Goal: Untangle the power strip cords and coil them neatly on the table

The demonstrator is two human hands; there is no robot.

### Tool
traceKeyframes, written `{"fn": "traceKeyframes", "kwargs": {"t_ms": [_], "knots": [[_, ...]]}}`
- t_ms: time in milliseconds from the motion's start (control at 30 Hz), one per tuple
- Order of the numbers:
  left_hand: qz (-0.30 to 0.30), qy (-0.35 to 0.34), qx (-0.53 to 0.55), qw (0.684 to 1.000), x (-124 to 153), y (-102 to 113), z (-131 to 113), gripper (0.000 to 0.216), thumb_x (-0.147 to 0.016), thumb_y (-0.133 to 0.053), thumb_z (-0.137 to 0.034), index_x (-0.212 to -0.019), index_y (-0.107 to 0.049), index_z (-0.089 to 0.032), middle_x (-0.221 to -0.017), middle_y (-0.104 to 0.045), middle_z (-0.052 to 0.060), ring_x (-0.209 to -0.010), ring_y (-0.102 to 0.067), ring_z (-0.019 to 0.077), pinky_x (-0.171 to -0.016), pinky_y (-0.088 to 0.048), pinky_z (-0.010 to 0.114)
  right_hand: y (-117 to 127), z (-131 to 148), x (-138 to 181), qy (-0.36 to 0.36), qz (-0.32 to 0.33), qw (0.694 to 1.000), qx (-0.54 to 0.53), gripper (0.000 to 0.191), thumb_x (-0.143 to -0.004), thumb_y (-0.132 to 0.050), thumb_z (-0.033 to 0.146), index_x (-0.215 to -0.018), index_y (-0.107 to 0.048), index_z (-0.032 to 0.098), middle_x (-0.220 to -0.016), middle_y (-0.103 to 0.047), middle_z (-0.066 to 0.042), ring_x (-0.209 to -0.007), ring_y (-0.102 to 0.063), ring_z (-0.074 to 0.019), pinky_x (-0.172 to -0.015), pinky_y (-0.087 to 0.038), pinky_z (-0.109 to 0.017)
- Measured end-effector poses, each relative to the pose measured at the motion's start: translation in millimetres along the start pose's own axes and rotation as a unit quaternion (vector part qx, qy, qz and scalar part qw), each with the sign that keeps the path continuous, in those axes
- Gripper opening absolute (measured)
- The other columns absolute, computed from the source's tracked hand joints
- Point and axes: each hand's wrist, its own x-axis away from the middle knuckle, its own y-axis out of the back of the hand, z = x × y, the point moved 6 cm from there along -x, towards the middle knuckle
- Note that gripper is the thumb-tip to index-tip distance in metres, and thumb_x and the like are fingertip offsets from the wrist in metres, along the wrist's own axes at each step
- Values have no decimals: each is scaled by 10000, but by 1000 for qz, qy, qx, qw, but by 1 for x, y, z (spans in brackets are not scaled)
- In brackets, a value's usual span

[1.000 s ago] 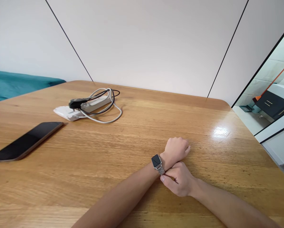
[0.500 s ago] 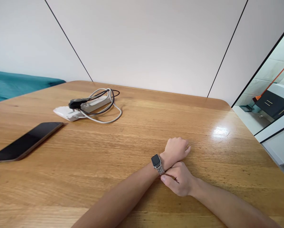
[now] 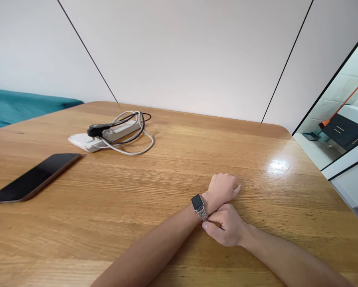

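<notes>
A smartwatch [image 3: 197,202] with a dark square face and a silver metal link band sits around my left wrist. My left hand [image 3: 223,187] is curled into a loose fist, back upward, over the wooden table, and I see nothing in it. Just below it, my right hand [image 3: 228,227] pinches at the lower side of the watch band, thumb and forefinger close together. Its fingertips and the underside of the band are hidden beneath the left wrist.
On the wooden table [image 3: 173,159], a dark tablet-like device [image 3: 35,177] lies at left. Behind it is a white power strip [image 3: 121,131] with a black plug [image 3: 97,129] and looped cables. A white panelled wall [image 3: 181,59] rises behind the far edge.
Almost nothing differs. Both hands keep their places at the watch, with only a very slight shift of the view and of the right thumb.
</notes>
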Motion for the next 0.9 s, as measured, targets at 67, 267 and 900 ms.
{"fn": "traceKeyframes", "kwargs": {"t_ms": [67,267,900], "knots": [[1,-1,-2,1000,0,0,0,351,-899,-427,-381,-841,-708,-179,-860,-713,138,-803,-684,280,-677,-499,362,0,0,0,0,-3,1000,-3,394,-824,-436,258,-487,-241,203,-416,-342,44,-429,-267,-75,-453,-237,-261],[-2,-4,1,1000,1,0,0,337,-896,-434,-376,-820,-696,-179,-833,-711,130,-781,-684,277,-652,-489,352,1,0,0,5,-16,1000,-16,404,-841,-429,261,-483,-250,202,-410,-352,42,-426,-267,-75,-452,-225,-263],[-4,-3,-10,1000,0,1,-2,356,-902,-419,-373,-821,-705,-177,-820,-713,130,-773,-685,282,-640,-493,356,2,0,0,8,-26,999,-29,399,-825,-438,249,-473,-257,196,-401,-342,46,-413,-256,-71,-446,-203,-258]]}}
